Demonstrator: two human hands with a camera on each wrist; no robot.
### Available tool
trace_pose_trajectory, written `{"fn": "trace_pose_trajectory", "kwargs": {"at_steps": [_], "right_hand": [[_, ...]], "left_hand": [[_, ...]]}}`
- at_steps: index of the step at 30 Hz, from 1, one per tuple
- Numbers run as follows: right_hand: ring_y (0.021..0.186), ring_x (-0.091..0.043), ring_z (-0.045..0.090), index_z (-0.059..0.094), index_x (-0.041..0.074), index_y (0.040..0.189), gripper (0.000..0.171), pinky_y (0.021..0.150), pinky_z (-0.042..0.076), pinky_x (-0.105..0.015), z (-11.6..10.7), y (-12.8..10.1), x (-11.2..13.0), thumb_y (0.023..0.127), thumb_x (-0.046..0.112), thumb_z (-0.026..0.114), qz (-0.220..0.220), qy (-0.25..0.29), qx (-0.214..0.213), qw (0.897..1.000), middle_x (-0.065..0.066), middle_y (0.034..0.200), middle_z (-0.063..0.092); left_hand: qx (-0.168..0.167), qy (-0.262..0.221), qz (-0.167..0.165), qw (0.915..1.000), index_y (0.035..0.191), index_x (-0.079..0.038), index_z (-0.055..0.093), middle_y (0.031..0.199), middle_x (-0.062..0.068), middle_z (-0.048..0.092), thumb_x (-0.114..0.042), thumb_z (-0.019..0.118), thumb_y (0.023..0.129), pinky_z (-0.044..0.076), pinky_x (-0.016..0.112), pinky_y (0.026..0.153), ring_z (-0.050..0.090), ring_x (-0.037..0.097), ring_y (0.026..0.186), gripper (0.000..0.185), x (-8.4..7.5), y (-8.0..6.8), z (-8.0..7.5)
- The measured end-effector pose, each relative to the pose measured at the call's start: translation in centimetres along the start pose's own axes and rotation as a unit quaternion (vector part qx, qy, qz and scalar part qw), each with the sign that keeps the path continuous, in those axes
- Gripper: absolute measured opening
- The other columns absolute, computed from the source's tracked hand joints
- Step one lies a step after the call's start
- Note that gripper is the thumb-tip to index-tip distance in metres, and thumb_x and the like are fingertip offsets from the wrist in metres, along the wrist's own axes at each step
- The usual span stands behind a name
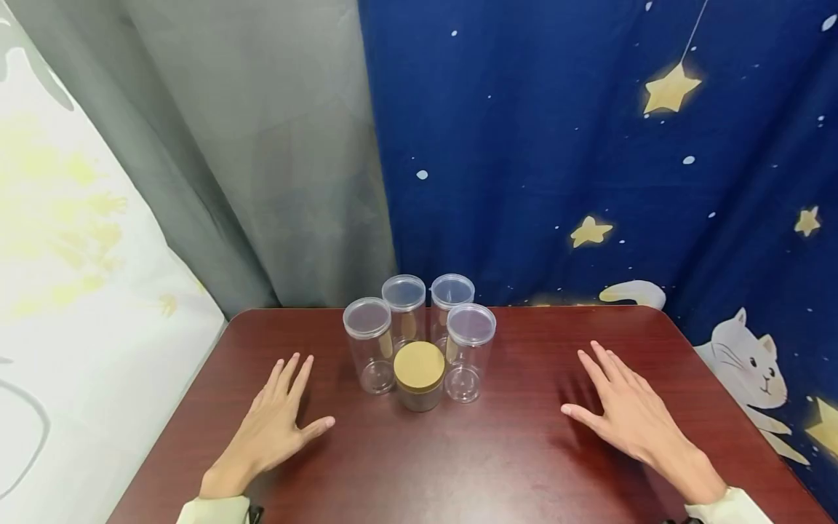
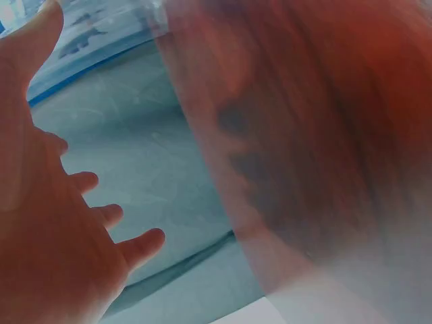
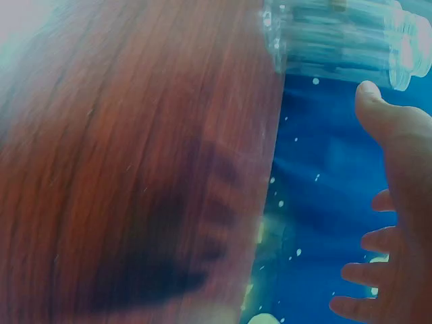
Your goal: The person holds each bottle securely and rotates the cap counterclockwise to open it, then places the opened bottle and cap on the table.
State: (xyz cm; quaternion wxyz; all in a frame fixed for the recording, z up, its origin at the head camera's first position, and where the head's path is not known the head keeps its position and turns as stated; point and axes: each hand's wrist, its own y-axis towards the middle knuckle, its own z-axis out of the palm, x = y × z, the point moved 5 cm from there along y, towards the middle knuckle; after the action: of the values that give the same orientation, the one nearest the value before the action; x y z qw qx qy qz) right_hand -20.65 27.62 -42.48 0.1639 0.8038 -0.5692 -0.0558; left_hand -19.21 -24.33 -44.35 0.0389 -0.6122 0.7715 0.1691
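Several tall clear plastic jars with translucent lids stand together toward the back of the table, among them a front left jar [image 1: 368,346] and a front right jar [image 1: 468,353]. In front of them, between these two, sits a shorter jar [image 1: 420,376] with a gold lid. My left hand [image 1: 275,421] is left of the group, fingers straight and thumb spread, holding nothing. To the right of the jars, my right hand [image 1: 628,415] has its fingers extended and holds nothing; its shadow falls on the wood. A clear jar [image 3: 344,40] also shows in the right wrist view.
The reddish-brown wooden table [image 1: 406,473] has rounded back corners. Behind it hang a grey curtain [image 1: 275,145] and a blue curtain [image 1: 524,145] with stars and a cat. White patterned cloth [image 1: 85,291] drapes along the left side.
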Motion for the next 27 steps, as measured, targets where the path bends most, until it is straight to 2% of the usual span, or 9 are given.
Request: {"fn": "trace_pose_trajectory", "kwargs": {"at_steps": [9,13,18,27], "right_hand": [[0.137,-0.041,0.038,0.041,0.006,0.149,0.091,0.097,0.039,-0.065,-0.5,0.9,1.8,0.083,0.063,0.067,-0.011,0.021,-0.019,1.0,-0.019,0.156,0.035],[0.137,-0.041,0.038,0.04,0.006,0.149,0.092,0.098,0.038,-0.065,-0.9,1.4,2.6,0.083,0.063,0.068,-0.01,0.031,-0.023,0.999,-0.019,0.156,0.034],[0.139,-0.041,0.037,0.038,0.008,0.151,0.093,0.1,0.037,-0.065,-1.0,2.1,3.8,0.083,0.064,0.067,-0.009,0.045,-0.022,0.999,-0.017,0.157,0.033],[0.14,-0.038,0.036,0.033,0.012,0.155,0.095,0.102,0.036,-0.063,-1.0,2.7,5.3,0.083,0.064,0.068,-0.012,0.06,-0.026,0.998,-0.014,0.159,0.031]], "left_hand": [[-0.024,-0.054,0.0,0.9983,0.161,-0.02,0.007,0.163,0.014,0.019,-0.058,0.07,0.084,0.032,0.07,0.102,0.019,0.039,0.148,0.106,-1.7,1.5,-0.1],[-0.032,-0.097,-0.012,0.9947,0.16,-0.019,0.005,0.163,0.014,0.019,-0.06,0.07,0.083,0.031,0.068,0.105,0.021,0.037,0.148,0.109,-2.0,2.2,0.3],[-0.027,-0.143,-0.027,0.989,0.16,-0.018,0.005,0.162,0.017,0.018,-0.061,0.07,0.082,0.03,0.065,0.109,0.023,0.039,0.147,0.111,-2.4,3.2,0.9],[-0.04,-0.176,-0.039,0.9827,0.16,-0.016,0.002,0.161,0.019,0.019,-0.055,0.075,0.081,0.031,0.065,0.109,0.026,0.041,0.146,0.114,-3.6,4.4,1.5]]}}
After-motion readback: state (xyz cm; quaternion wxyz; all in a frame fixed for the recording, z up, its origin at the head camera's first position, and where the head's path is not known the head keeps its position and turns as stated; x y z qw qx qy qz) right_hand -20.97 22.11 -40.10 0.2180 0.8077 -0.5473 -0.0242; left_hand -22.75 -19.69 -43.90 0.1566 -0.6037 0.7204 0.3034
